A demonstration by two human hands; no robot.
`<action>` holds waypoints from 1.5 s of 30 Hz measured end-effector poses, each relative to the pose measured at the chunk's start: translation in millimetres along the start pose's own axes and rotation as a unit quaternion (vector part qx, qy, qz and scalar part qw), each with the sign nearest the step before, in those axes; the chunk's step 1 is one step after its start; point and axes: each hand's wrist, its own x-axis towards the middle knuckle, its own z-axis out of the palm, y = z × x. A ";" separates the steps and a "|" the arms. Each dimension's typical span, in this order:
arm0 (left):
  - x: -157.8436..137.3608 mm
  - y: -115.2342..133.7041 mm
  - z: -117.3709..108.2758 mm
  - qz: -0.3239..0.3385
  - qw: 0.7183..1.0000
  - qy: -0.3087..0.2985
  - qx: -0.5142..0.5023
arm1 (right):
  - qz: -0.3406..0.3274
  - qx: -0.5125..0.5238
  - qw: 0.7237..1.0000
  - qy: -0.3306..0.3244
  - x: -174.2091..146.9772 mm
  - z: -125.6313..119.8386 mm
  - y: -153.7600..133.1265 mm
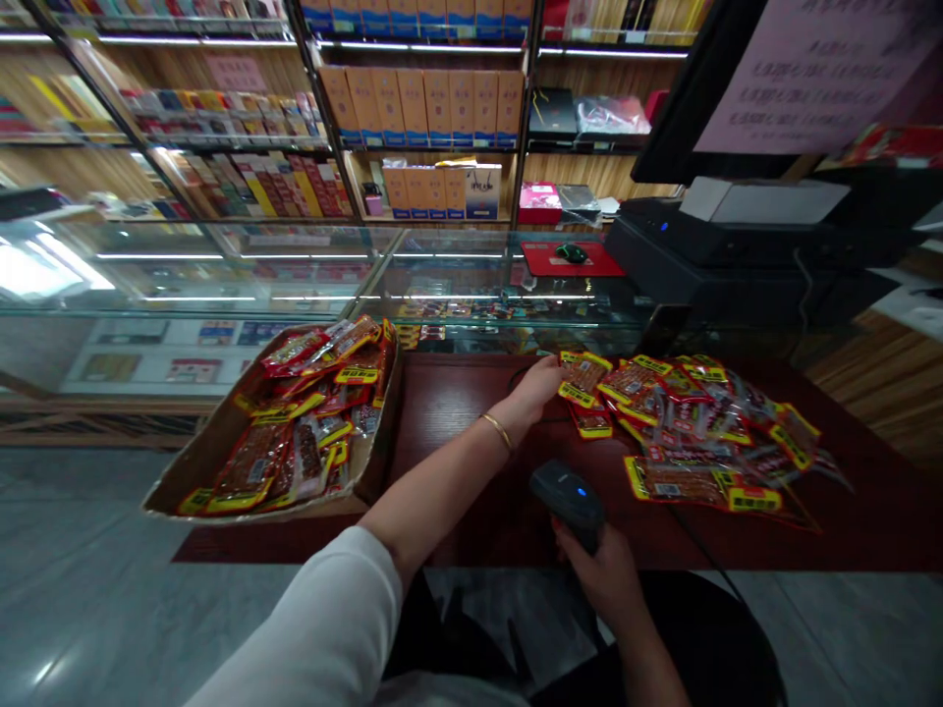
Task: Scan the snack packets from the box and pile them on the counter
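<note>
My left hand (pixel 540 386), with a gold bangle at the wrist, reaches across the dark red tabletop (pixel 449 412). Its fingers are closed at the left edge of a red and yellow snack packet (pixel 584 376); the fingertips are partly hidden. That packet lies at the left end of a loose pile of similar snack packets (pixel 682 403). Wrapped around the handle of a dark barcode scanner (pixel 569 496), my right hand (pixel 608 574) stays near the table's front edge. A blue light glows on the scanner. On the left, an open cardboard box (pixel 375 447) contains many more packets.
Behind the table stands a glass display counter (pixel 442 265) bearing a red mouse pad (pixel 536 260) and a black mouse (pixel 571 253). A dark checkout machine (pixel 707 260) with a screen rises at the right. Stocked shelves (pixel 427 49) line the back wall.
</note>
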 end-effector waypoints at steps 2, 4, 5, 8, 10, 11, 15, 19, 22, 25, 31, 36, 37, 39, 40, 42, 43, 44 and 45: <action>-36.3 5.1 -21.6 0.070 0.996 0.006 0.061 | 0.001 -0.001 1.000 -0.005 -2.9 -1.7 6.2; -84.0 16.8 -54.3 0.165 0.971 0.007 0.173 | 0.014 -0.010 1.000 -0.012 -4.6 -3.9 18.2; -109.2 25.7 -73.3 0.212 0.948 0.017 0.236 | 0.017 -0.024 0.999 -0.017 -4.3 -5.0 25.8; -177.6 62.5 -139.1 0.311 0.847 0.151 0.404 | -0.025 -0.042 0.998 -0.029 -0.4 -7.8 47.1; -210.3 89.5 -187.8 0.303 0.751 0.281 0.514 | -0.041 -0.043 0.998 -0.033 2.0 -9.6 54.6; -222.2 101.3 -211.8 0.274 0.701 0.322 0.575 | -0.048 -0.045 0.997 -0.032 2.6 -10.3 56.0; -250.8 124.0 -284.7 0.064 0.541 0.358 0.758 | -0.043 -0.053 0.997 -0.024 1.7 -9.7 56.5; -264.3 115.2 -308.5 -0.074 0.501 0.355 0.786 | -0.011 -0.054 0.998 -0.024 0.6 -7.1 60.0; -264.6 109.0 -310.1 -0.118 0.492 0.372 0.778 | -0.009 -0.055 0.998 -0.024 0.4 -7.0 61.1; -261.9 109.9 -311.4 -0.113 0.494 0.393 0.768 | -0.026 -0.057 0.998 -0.025 -0.9 -6.6 59.3; -277.2 121.8 -292.2 0.012 0.553 0.467 0.690 | -0.043 -0.052 0.997 -0.041 0.6 -7.2 59.0; -270.0 112.6 -208.9 0.232 0.768 0.374 0.464 | -0.027 -0.046 0.997 -0.058 1.9 -7.7 51.3; -258.5 104.8 -189.7 0.238 0.822 0.308 0.417 | -0.015 -0.041 0.998 -0.041 1.0 -6.7 47.4; -224.3 83.0 -157.3 0.201 0.899 0.149 0.360 | 0.004 -0.024 0.999 -0.031 -1.3 -3.8 38.5; -203.0 70.1 -145.7 0.173 0.919 0.077 0.344 | 0.012 -0.019 0.999 -0.025 -2.3 -2.3 34.0; -157.6 43.8 -132.8 0.112 0.942 -0.010 0.315 | 0.019 -0.010 1.000 -0.021 -3.4 0.1 26.3; -136.2 31.9 -131.2 0.084 0.950 -0.014 0.301 | 0.019 -0.008 1.000 -0.019 -3.6 0.8 23.4; -117.3 21.7 -132.0 0.057 0.956 -0.011 0.286 | 0.017 -0.007 1.000 -0.021 -3.5 1.3 21.1; -101.7 13.5 -134.8 0.036 0.963 -0.005 0.268 | 0.013 -0.007 1.000 -0.025 -3.3 1.5 19.4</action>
